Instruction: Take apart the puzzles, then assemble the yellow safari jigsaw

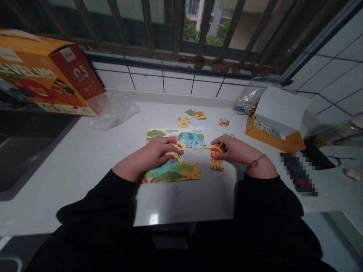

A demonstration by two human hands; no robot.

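A partly joined jigsaw puzzle (178,176) with elephants, a crocodile and trees lies flat on the counter. My left hand (155,152) rests on its left and middle part, fingers stretched out, hiding some of the picture. To the right, apart from the main picture, is a narrow strip of lion puzzle pieces (217,166). My right hand (231,148) has its thumb and fingers closed on the strip's upper part. Another piece shows partly behind that hand. Beyond the puzzle lie loose pieces: a yellow one (183,121), an orange one (200,115) touching a green one (190,113), and a multicoloured one (224,122).
An orange puzzle box (68,83) stands at the left by a crumpled plastic bag (113,109) and a dark sink (28,151). At the right are an open small orange box (275,138), a clear bag (246,100) and a pixelated dark object (299,173). A tiled wall and barred window close off the back.
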